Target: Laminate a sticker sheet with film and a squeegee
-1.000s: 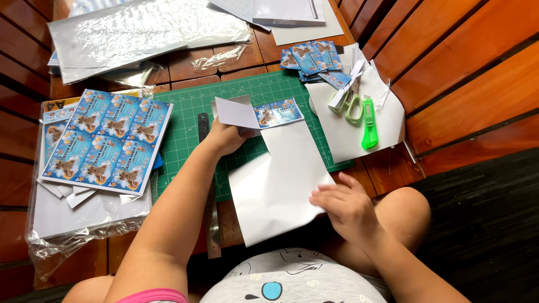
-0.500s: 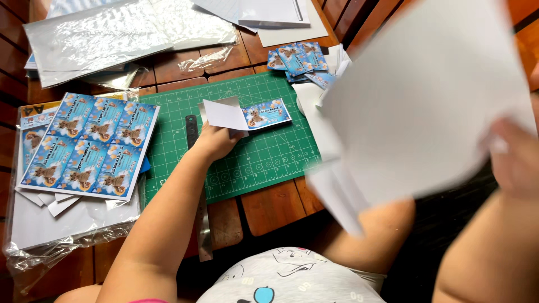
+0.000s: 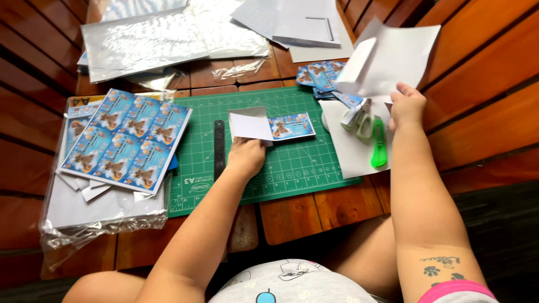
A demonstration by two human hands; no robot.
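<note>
**Thin paper in both hands, grips only partly visible**

Where the fingers met paper, we saw pinch grips. The right hand (image 3: 407, 105) was closed on the lower edge of the white sheet (image 3: 401, 56), lifted off the table and curling at its left side. The left hand (image 3: 245, 157) pressed down on the folded white backing (image 3: 250, 124) joined to the small printed card (image 3: 291, 125), both lying on the green cutting mat (image 3: 281, 168); its fingertips were tucked under, so we couldn't tell whether it pinched or merely pinned the piece.

We judged the sheet light, floppy and easily creased: best held at an edge with two fingers, kept taut. The card looked glossy, probably slick and prone to sliding on the mat.

Just left of the left hand lay a dark ruler (image 3: 219, 148). Below the right hand, green-handled scissors (image 3: 370, 132) rested on another white sheet. The printed card sheets (image 3: 129, 140) sat well to the left.

Hard to read: the scissor blades, partly hidden by paper scraps, and the contents of the shiny plastic sleeves (image 3: 146, 39).
</note>
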